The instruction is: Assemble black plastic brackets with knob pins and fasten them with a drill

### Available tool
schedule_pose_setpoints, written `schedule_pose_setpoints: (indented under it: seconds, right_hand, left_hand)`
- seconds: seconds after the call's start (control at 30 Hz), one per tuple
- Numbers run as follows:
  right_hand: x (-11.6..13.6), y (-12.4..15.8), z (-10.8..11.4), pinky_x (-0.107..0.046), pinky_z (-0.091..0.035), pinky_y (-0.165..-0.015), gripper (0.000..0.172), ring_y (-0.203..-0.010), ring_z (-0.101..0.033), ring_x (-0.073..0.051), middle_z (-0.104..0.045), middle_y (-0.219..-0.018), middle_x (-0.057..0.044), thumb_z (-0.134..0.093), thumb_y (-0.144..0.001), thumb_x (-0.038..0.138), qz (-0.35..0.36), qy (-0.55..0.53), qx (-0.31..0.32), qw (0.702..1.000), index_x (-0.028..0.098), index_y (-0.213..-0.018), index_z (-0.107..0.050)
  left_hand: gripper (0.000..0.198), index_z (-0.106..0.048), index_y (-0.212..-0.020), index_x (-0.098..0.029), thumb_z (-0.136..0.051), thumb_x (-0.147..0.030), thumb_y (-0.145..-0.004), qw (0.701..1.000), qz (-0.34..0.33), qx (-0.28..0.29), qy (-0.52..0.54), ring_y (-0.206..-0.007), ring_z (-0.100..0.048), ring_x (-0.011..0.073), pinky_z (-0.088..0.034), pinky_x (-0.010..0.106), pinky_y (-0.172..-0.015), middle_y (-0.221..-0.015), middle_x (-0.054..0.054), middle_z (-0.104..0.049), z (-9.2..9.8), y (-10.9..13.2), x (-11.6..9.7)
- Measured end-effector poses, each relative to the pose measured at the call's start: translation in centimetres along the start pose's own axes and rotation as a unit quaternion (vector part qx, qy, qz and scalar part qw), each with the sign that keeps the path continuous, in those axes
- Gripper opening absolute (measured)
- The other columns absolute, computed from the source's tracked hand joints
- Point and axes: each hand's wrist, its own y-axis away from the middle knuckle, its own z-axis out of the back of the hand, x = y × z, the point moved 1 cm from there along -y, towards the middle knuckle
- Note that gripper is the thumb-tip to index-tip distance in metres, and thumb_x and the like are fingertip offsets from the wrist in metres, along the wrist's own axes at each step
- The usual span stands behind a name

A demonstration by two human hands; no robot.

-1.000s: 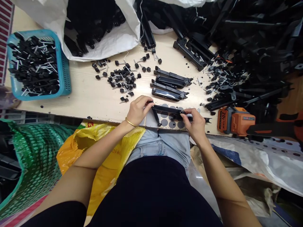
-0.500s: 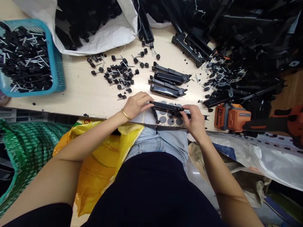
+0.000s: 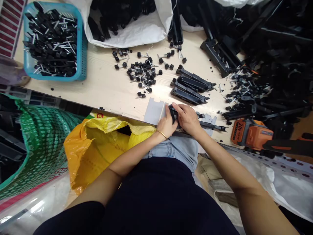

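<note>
Occupying the centre of the head view: one narrow black part point(image 3: 173, 112), plastic-looking, held between both hands at the near edge of the surface point(image 3: 105, 76). Left hand point(image 3: 168, 125): fingers pinched narrowly on the part's left side. Right hand point(image 3: 187, 120): fingers bent over the part's right side; contact beneath the palm hidden. Relation: part directly within both sets of fingers, neither hand clearly nearer; visible length running roughly away from the body. Past the right hand, one forked black arm point(image 3: 214, 126), long axis left to right; whether joined to the held part, cannot tell.

Left of the hands: one grey plate point(image 3: 153, 111), flat, smooth, notched. Beyond: slim black bars point(image 3: 187, 96), semi-gloss, near parallel. Farther left: loose pins point(image 3: 144, 72), knobbed black heads, bright metal shanks; one blue basket point(image 3: 83, 62), perforated plastic, heaped with similar pieces. At right: one orange-and-black power tool point(image 3: 258, 135), blocky.
</note>
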Motion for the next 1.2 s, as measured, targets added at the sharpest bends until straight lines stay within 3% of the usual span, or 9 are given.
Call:
schedule_pose_setpoints:
  seconds: [0.3,0.43,0.53,0.6,0.7,0.87,1.0,1.1,1.2]
  right_hand:
    - [-0.1,-0.2,-0.9,-0.039,-0.043,-0.074,0.056,-0.09,-0.052,-0.026,-0.061,-0.111,-0.014,-0.044,-0.085,0.01,0.002,0.062,-0.004,0.998,0.022,-0.14,-0.047]
    - [0.6,0.5,-0.3,-0.04,-0.047,-0.081,0.057,-0.098,-0.055,-0.024,-0.06,-0.114,-0.013,-0.042,-0.083,0.008,0.008,0.004,-0.059,0.998,0.022,-0.138,-0.046]
    - [1.7,2.9,1.5,-0.048,-0.04,-0.101,0.059,-0.11,-0.054,-0.023,-0.057,-0.12,-0.009,-0.043,-0.085,0.01,-0.019,-0.041,-0.159,0.986,0.03,-0.141,-0.037]
    - [1.9,5.0,2.6,-0.054,-0.033,-0.108,0.059,-0.116,-0.051,-0.025,-0.054,-0.124,-0.009,-0.048,-0.086,0.017,-0.077,-0.034,-0.228,0.97,0.03,-0.142,-0.033]
    - [0.8,7.7,2.4,-0.059,-0.03,-0.109,0.061,-0.119,-0.049,-0.029,-0.051,-0.127,-0.015,-0.052,-0.089,0.03,-0.154,-0.011,-0.221,0.963,0.022,-0.145,-0.03]
    - [-2.4,9.2,-0.2,-0.052,-0.047,-0.091,0.052,-0.09,-0.057,-0.025,-0.062,-0.097,-0.012,-0.046,-0.094,0.034,-0.166,-0.032,-0.108,0.98,0.017,-0.142,-0.039]
    - [-3.2,9.5,1.0,-0.051,-0.047,-0.09,0.051,-0.098,-0.057,-0.026,-0.059,-0.102,-0.012,-0.047,-0.093,0.035,-0.156,-0.06,-0.117,0.979,0.02,-0.142,-0.04]
    - [-2.5,10.3,3.4,-0.052,-0.043,-0.098,0.054,-0.111,-0.053,-0.027,-0.055,-0.117,-0.014,-0.053,-0.09,0.036,-0.219,-0.056,-0.262,0.938,0.022,-0.14,-0.039]
    - [-0.9,10.6,4.7,-0.046,-0.048,-0.093,0.044,-0.108,-0.056,-0.024,-0.055,-0.118,-0.013,-0.048,-0.091,0.042,-0.36,-0.183,-0.418,0.814,0.022,-0.13,-0.045]
  left_hand:
    - [0.083,0.006,-0.149,0.004,-0.047,-0.027,-0.093,0.999,-0.018,0.045,-0.023,-0.071,-0.071,0.0245,-0.053,0.033,-0.071,-0.088,0.017,-0.072,1.1,-0.8,0.1]
    - [0.067,-0.032,-0.143,-0.002,-0.054,-0.037,-0.091,0.988,-0.044,0.004,-0.15,-0.086,-0.069,0.0302,-0.052,0.037,-0.073,-0.094,0.019,-0.07,3.6,0.0,-0.3]
    - [0.039,-0.054,-0.126,-0.01,-0.041,-0.033,-0.098,0.957,-0.181,-0.126,-0.189,-0.098,-0.064,0.0289,-0.049,0.04,-0.083,-0.102,0.017,-0.068,6.0,0.0,-0.7]
    - [0.037,-0.054,-0.126,-0.011,-0.04,-0.031,-0.098,0.916,-0.319,-0.153,-0.187,-0.108,-0.059,0.0265,-0.045,0.04,-0.093,-0.113,0.016,-0.064,5.9,-0.6,-1.3]
    - [0.046,-0.048,-0.132,-0.007,-0.048,-0.036,-0.095,0.871,-0.425,-0.076,-0.236,-0.115,-0.055,0.0267,-0.041,0.039,-0.1,-0.126,0.018,-0.059,3.7,-2.0,-1.9]
    - [0.045,-0.041,-0.136,-0.004,-0.041,-0.027,-0.098,0.849,-0.41,-0.014,-0.333,-0.11,-0.056,0.0273,-0.042,0.039,-0.095,-0.123,0.018,-0.059,1.3,-3.7,-2.3]
    - [0.025,-0.057,-0.112,-0.011,-0.039,-0.013,-0.095,0.854,-0.371,0.028,-0.363,-0.103,-0.059,0.0261,-0.048,0.035,-0.079,-0.106,0.014,-0.064,2.3,-4.0,-3.8]
    - [0.02,-0.054,-0.111,-0.014,-0.044,-0.017,-0.094,0.877,-0.319,0.021,-0.359,-0.1,-0.061,0.0257,-0.048,0.032,-0.069,-0.106,0.012,-0.063,3.1,-2.3,-4.8]
    - [0.02,-0.051,-0.113,-0.016,-0.042,-0.02,-0.095,0.919,-0.251,-0.007,-0.303,-0.092,-0.064,0.0222,-0.049,0.03,-0.066,-0.107,0.009,-0.063,2.8,1.1,-4.9]
